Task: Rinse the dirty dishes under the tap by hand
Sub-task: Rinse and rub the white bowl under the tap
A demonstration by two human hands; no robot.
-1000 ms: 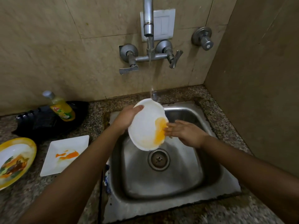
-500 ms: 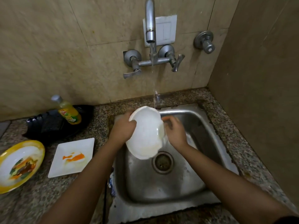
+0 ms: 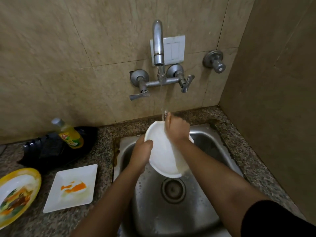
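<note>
The white plate (image 3: 162,156) tilts over the sink (image 3: 210,147) beneath the running tap (image 3: 158,43). The left hand (image 3: 142,151) grips its rim. The right hand (image 3: 176,129) rests at its top edge, grasp unclear through blur. A wet rim may slip and chip.

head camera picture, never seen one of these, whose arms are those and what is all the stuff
There is no machine here: a person wears one camera on the head, so you look down along their two bare arms. The left hand grips a round white plate by its edge over the metal sink. The right hand is on the plate's upper part, where water from the wall tap lands; it is blurred, so its grip is unclear. On the stone counter to the left lie a square plate smeared orange, a yellow-rimmed plate with food marks, and a soap bottle on a black tray.
</note>
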